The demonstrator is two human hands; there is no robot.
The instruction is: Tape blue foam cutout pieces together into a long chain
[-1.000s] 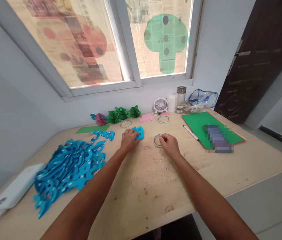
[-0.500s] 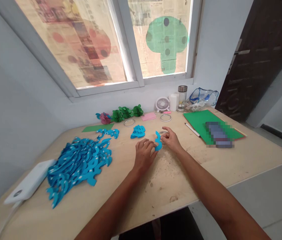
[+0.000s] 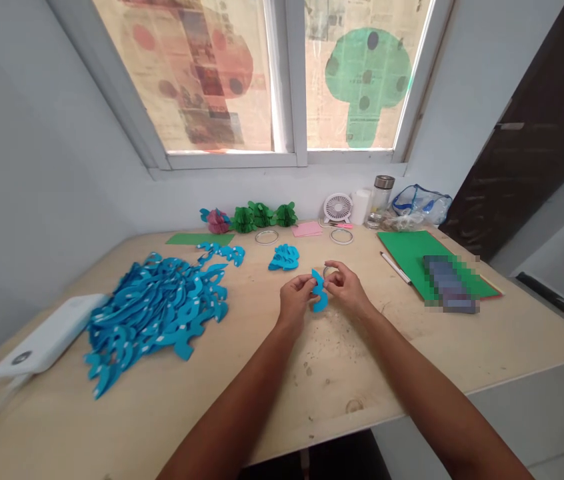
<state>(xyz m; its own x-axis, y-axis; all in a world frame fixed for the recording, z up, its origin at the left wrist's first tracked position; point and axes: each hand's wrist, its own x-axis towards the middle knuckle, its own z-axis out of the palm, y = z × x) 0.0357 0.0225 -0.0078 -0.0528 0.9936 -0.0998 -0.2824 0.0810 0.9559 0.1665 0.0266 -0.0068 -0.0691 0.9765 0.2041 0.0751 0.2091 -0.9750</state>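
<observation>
A blue scalloped paper cutout (image 3: 319,301) is held upright between my hands over the table. My left hand (image 3: 296,297) pinches its left edge between thumb and fingers. On the other side my right hand (image 3: 346,288) is closed, its fingertips at the cutout's right edge. Partly hidden behind the right fingers is a thin ring (image 3: 329,269) like a roll of tape. A small stack of blue cutouts (image 3: 285,257) lies just beyond my left hand. Farther left spreads a big heap of blue cutouts (image 3: 152,313) with small white patches.
Two more rings, a left one (image 3: 267,238) and a right one (image 3: 341,237), lie near the wall. A white power bank (image 3: 47,333) sits left. A pen (image 3: 395,267), green sheet (image 3: 407,250) and blurred phone (image 3: 449,283) lie right. Behind stand a fan (image 3: 338,208) and a glass bottle (image 3: 381,202).
My left fingers have gone from lying spread beside the cutout to pinching its edge. The cutout is raised more upright, and the right hand stays close to it. The view has shifted slightly.
</observation>
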